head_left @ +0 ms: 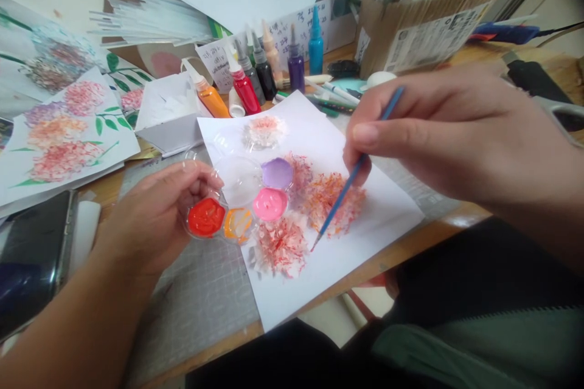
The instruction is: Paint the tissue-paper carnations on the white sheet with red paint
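Observation:
My right hand [387, 134] pinches a thin blue paintbrush [343, 191], its tip at the paper beside a red-tinted ruffled flower [280, 244]. With my left hand [171, 194] I grip the edge of a clear plastic paint palette [241, 177]. Its wells hold red paint [206, 217], a smear of orange [237, 223], pink [270, 203] and lilac [277, 173]. Under the palette and brush lies a white sheet of paper [383, 222]. It also bears an orange-red flower [335, 202], a pinkish-purple one [298, 173] partly behind the palette, and a pale flower [264, 132] at the top.
Paint bottles, among them orange [212, 100], red [246, 92] and blue [315, 45], stand behind the paper. A cardboard box [429, 27] of pens stands back right. Finished-looking flower pictures [68, 127] and a dark phone-like device [34, 261] lie left, beside a grey cutting mat [201, 304].

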Demonstrator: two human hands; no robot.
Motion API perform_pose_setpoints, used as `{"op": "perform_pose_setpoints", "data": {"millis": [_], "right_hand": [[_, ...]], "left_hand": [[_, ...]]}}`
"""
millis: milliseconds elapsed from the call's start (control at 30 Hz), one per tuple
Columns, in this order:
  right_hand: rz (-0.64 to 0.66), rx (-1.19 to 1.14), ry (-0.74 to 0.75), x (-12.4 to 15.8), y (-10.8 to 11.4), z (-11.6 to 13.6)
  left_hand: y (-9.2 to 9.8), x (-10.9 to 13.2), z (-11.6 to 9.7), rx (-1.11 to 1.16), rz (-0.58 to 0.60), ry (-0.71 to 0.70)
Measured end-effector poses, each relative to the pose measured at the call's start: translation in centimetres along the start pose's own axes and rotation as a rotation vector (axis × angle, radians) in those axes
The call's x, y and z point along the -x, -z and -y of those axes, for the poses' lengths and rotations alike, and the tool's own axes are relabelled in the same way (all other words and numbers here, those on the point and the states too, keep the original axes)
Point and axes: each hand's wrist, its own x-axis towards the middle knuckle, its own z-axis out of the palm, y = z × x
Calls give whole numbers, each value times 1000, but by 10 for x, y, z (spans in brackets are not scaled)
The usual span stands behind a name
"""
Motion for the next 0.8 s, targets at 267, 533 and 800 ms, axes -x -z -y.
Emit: {"op": "perform_pose_setpoints", "data": {"millis": [267, 533, 800], "right_hand": [[-7, 7, 4, 1, 1, -2], [-31, 12, -27, 0, 1, 0], [-36, -5, -12, 0, 0, -3]], "left_hand": [[-2, 1, 0, -6, -22, 18], [-1, 1, 1, -2, -16, 9], [4, 0, 3, -14, 29, 0]]}}
